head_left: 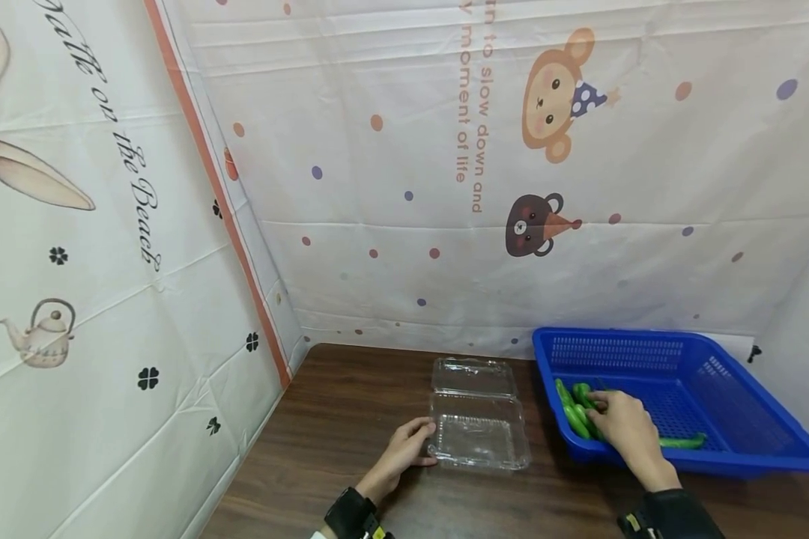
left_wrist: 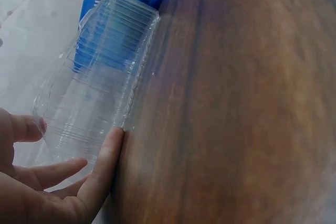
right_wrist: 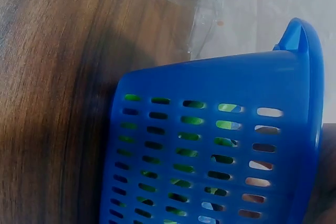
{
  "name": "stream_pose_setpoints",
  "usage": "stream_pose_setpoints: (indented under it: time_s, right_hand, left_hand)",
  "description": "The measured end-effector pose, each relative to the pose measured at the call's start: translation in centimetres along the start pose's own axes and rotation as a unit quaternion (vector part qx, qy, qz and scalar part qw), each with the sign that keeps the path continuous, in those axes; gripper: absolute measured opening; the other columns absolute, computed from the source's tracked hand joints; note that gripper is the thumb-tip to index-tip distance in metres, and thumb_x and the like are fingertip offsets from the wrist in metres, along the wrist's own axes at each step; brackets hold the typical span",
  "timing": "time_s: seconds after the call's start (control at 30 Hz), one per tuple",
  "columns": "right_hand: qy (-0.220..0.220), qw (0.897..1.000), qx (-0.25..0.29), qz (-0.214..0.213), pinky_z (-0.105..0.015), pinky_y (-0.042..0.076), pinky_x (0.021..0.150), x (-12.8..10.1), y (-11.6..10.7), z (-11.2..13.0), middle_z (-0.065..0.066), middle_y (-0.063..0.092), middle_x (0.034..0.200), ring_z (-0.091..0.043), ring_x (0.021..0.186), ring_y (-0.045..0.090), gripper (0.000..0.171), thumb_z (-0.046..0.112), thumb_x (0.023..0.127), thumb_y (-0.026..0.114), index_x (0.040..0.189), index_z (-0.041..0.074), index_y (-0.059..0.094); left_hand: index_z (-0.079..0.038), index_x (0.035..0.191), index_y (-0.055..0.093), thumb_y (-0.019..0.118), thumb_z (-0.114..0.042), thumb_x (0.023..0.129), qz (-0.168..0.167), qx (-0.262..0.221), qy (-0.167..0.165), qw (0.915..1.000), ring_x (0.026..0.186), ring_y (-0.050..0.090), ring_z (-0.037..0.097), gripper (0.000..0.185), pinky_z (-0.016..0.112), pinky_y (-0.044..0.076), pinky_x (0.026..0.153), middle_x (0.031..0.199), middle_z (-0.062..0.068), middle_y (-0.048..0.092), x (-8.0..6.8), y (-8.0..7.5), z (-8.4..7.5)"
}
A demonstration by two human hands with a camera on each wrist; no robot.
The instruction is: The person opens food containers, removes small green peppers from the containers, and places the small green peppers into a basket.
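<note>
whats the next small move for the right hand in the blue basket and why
Probably close the fingers round one green pepper and lift it out. The right hand already rests on the pile at the blue basket's left end, while the left hand touches the near corner of the open clear clamshell box, which looks empty.

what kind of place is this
Probably a makeshift recording booth rather than a kitchen: cartoon-printed white cloth walls enclose a dark wooden table holding a clear plastic clamshell box and a blue plastic basket.
</note>
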State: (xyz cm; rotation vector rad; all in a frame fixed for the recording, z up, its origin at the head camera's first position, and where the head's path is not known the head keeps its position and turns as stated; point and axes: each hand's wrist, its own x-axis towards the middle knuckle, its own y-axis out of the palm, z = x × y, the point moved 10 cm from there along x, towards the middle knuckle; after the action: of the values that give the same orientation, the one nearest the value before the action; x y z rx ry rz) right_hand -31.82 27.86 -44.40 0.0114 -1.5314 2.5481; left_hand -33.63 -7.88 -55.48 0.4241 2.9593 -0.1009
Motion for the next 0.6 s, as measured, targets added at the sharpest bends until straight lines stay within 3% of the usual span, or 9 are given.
stream_pose_setpoints:
  time_s: [0.13, 0.27, 0.47, 0.53, 0.6]
  right_hand:
    - [-0.007, 1.0, 0.004, -0.001, -0.029, 0.037, 0.047, -0.2, -0.1, 0.0, -0.033, 0.071, 0.112, -0.029, 0.072, 0.069, 0.033, 0.008, 0.094, 0.067, 0.123, -0.006, 0.07]
    - [-0.002, 1.0, 0.01, 0.002, -0.029, 0.034, 0.047, -0.3, -0.4, -0.3, -0.032, 0.071, 0.111, -0.018, 0.064, 0.063, 0.032, 0.011, 0.097, 0.064, 0.123, -0.007, 0.07]
    - [-0.005, 1.0, 0.008, 0.015, -0.03, 0.037, 0.047, -0.2, -0.4, -0.5, -0.032, 0.07, 0.109, -0.017, 0.062, 0.062, 0.032, 0.016, 0.098, 0.064, 0.121, -0.007, 0.07]
    - [-0.015, 1.0, 0.002, 0.002, -0.03, 0.036, 0.046, -0.2, -0.8, -0.3, -0.033, 0.069, 0.109, -0.018, 0.06, 0.06, 0.032, 0.016, 0.097, 0.065, 0.12, -0.007, 0.071]
    - [-0.035, 0.999, -0.011, -0.033, -0.038, 0.045, 0.048, -0.4, -1.5, 0.3, -0.036, 0.067, 0.112, -0.03, 0.069, 0.063, 0.032, 0.016, 0.096, 0.067, 0.118, -0.007, 0.071]
  left_hand:
    - [0.003, 0.143, 0.053, 0.056, -0.032, 0.105, -0.006, 0.004, 0.009, 0.9999, 0.126, 0.056, 0.032, 0.052, 0.035, 0.067, 0.079, 0.144, 0.023, 0.051, 0.0, 0.2, -0.2]
    - [0.002, 0.143, 0.054, 0.056, -0.035, 0.105, -0.006, 0.008, 0.016, 0.9998, 0.127, 0.055, 0.033, 0.053, 0.035, 0.067, 0.079, 0.146, 0.023, 0.05, 0.0, 0.5, -0.2]
    - [0.002, 0.145, 0.051, 0.058, -0.036, 0.104, -0.004, 0.01, 0.019, 0.9998, 0.129, 0.055, 0.036, 0.056, 0.037, 0.067, 0.081, 0.144, 0.023, 0.052, -0.2, 0.5, -0.2]
    - [0.003, 0.147, 0.048, 0.059, -0.035, 0.104, -0.002, 0.01, 0.02, 0.9997, 0.132, 0.053, 0.038, 0.059, 0.037, 0.067, 0.082, 0.146, 0.024, 0.051, -0.2, 0.4, -0.3]
    - [0.004, 0.149, 0.044, 0.061, -0.034, 0.103, -0.001, 0.007, 0.021, 0.9998, 0.132, 0.053, 0.038, 0.062, 0.038, 0.067, 0.083, 0.147, 0.025, 0.049, -0.3, 0.2, -0.3]
